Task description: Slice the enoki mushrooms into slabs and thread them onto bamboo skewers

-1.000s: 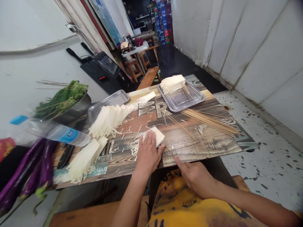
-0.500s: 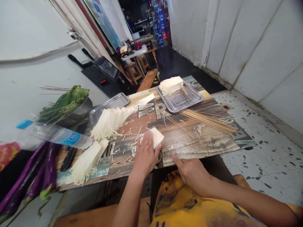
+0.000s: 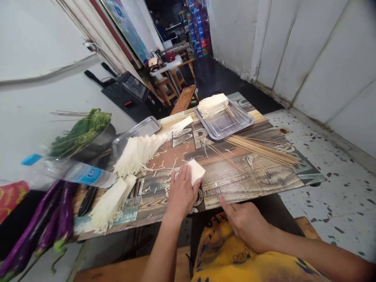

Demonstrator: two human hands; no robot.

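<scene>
My left hand (image 3: 182, 192) lies flat on a small bunch of enoki mushrooms (image 3: 197, 171), pressing it to the table with outstretched fingers. Part of that bunch is hidden under the palm. Low on the right, my right hand (image 3: 248, 222) pinches the near end of a bamboo skewer (image 3: 210, 188). The skewer's far end meets the bunch's cut edge; how deep it goes is hidden. Left of my hands lie a row of enoki bunches (image 3: 138, 150) and another enoki pile (image 3: 110, 201). A single flat bunch (image 3: 181, 125) rests farther back.
Skewered enoki (image 3: 214, 105) sits in a metal tray (image 3: 245, 124), beside a fan of loose skewers (image 3: 264, 150). Leftward are a second tray (image 3: 151, 124), a bowl of greens (image 3: 101, 139), a lying water bottle (image 3: 69, 170), a black-handled knife (image 3: 87, 201) and eggplants (image 3: 65, 211).
Both hands stay in nearly the same place, the left on the enoki and the right on the skewer. The view has shifted slightly.
</scene>
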